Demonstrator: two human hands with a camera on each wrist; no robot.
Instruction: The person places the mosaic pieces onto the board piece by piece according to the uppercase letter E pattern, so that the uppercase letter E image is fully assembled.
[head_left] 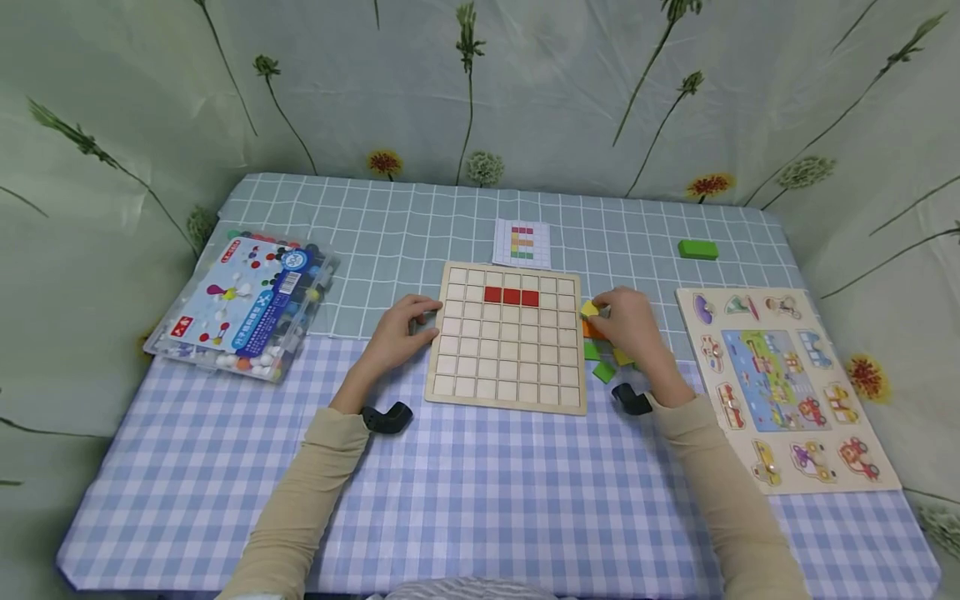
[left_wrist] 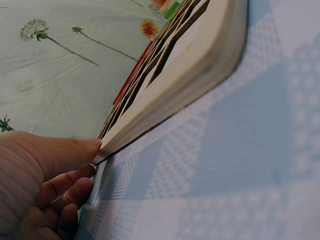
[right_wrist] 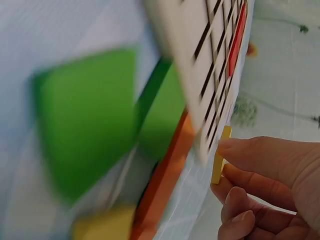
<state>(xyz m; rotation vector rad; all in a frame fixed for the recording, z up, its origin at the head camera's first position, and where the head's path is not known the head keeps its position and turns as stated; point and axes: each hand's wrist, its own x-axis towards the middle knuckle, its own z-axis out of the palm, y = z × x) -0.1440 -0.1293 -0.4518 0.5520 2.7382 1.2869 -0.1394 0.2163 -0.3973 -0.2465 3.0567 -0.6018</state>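
Observation:
My right hand (head_left: 632, 323) pinches a yellow square tile (right_wrist: 219, 162) between thumb and fingers, just off the right edge of a wooden grid board (head_left: 507, 408). Three red tiles (head_left: 512, 297) lie side by side in the board's second row from the top. At the board's left edge rests my left hand (head_left: 399, 332), its thumb and fingertips touching the rim. Close by the right hand are loose tiles: an orange one (head_left: 592, 331), green ones (head_left: 603, 372) and a yellow one (head_left: 622, 357), some partly covered by the hand.
Behind the board lies a small pattern card (head_left: 542, 247) with coloured squares. A clear plastic case (head_left: 240, 304) of small parts sits on the left. A wooden picture puzzle (head_left: 840, 417) lies on the right, with a green block (head_left: 697, 249) beyond it.

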